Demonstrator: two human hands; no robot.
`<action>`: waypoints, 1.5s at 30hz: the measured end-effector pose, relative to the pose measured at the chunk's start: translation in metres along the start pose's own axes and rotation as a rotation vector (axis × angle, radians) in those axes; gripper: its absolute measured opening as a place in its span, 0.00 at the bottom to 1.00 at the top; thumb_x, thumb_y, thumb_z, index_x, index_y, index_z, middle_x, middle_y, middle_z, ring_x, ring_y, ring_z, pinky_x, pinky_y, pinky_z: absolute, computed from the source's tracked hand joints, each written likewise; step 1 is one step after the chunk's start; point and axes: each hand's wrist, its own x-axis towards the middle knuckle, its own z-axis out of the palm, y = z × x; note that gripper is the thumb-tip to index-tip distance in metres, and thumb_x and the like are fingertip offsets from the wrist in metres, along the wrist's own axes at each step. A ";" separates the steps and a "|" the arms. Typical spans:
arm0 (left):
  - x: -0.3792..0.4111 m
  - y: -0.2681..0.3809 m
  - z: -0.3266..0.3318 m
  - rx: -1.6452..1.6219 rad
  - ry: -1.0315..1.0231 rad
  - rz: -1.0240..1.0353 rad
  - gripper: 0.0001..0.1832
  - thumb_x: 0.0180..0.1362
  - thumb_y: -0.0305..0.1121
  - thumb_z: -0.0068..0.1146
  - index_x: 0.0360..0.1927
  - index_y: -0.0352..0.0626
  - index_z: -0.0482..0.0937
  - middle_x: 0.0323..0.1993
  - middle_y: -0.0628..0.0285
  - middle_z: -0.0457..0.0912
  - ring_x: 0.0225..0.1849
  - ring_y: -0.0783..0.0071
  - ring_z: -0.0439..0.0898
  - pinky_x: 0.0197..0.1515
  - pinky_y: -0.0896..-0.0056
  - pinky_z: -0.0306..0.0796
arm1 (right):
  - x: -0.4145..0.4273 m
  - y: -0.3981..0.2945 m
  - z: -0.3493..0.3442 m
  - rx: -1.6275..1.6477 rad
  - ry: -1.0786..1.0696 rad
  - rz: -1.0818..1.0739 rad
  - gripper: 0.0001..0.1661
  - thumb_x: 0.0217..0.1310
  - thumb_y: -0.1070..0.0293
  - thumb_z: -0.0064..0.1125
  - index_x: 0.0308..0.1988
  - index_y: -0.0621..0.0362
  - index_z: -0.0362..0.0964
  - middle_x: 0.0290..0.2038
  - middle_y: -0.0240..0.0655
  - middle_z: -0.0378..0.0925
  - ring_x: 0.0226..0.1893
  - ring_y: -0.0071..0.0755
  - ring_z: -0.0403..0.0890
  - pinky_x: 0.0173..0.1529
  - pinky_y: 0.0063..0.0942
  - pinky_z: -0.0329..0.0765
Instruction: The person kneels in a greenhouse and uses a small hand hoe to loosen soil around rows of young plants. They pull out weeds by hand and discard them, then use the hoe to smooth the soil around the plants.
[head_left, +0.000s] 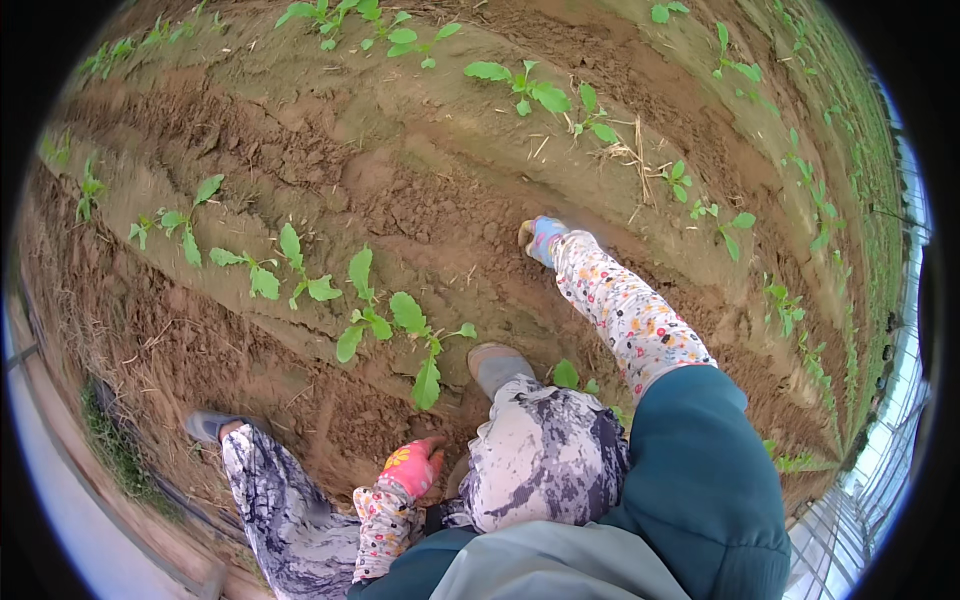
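Note:
My right hand, in a blue patterned glove with tan fingertips, reaches out low over the loose soil of a furrow. Its fingers look curled, and whether anything is inside them is hidden. My left hand, in a pink glove with a yellow flower, hangs beside my bent knee. Its fingers point down at the soil, and their grip does not show clearly. Leafy green seedlings grow on the ridge in front of me, between the two hands. Floral sleeve covers clothe both forearms.
More seedlings line the ridge beyond the furrow, with dry straw among them. One shoe presses near the seedlings; the other shoe stands at left. Further rows and a framed, translucent wall run along the right.

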 end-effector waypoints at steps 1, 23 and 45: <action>-0.010 0.024 -0.017 0.018 -0.064 0.016 0.22 0.62 0.38 0.51 0.59 0.45 0.76 0.49 0.44 0.81 0.54 0.47 0.78 0.56 0.55 0.71 | -0.009 -0.007 -0.014 -0.049 -0.019 -0.122 0.15 0.55 0.70 0.61 0.45 0.51 0.77 0.26 0.36 0.79 0.30 0.33 0.81 0.40 0.33 0.78; 0.316 0.363 -0.235 -0.894 0.000 0.632 0.28 0.64 0.35 0.60 0.66 0.40 0.67 0.55 0.66 0.73 0.38 0.79 0.75 0.36 0.78 0.70 | 0.089 -0.121 -0.313 0.670 0.018 -0.480 0.11 0.61 0.74 0.59 0.45 0.55 0.73 0.39 0.27 0.74 0.38 0.18 0.74 0.41 0.22 0.73; 0.331 0.343 -0.218 -0.360 0.639 0.748 0.19 0.63 0.28 0.51 0.57 0.41 0.77 0.50 0.55 0.78 0.48 0.66 0.78 0.51 0.66 0.72 | 0.075 -0.102 -0.303 -0.155 -0.153 -0.251 0.26 0.55 0.75 0.63 0.56 0.49 0.77 0.53 0.33 0.79 0.52 0.31 0.79 0.58 0.32 0.74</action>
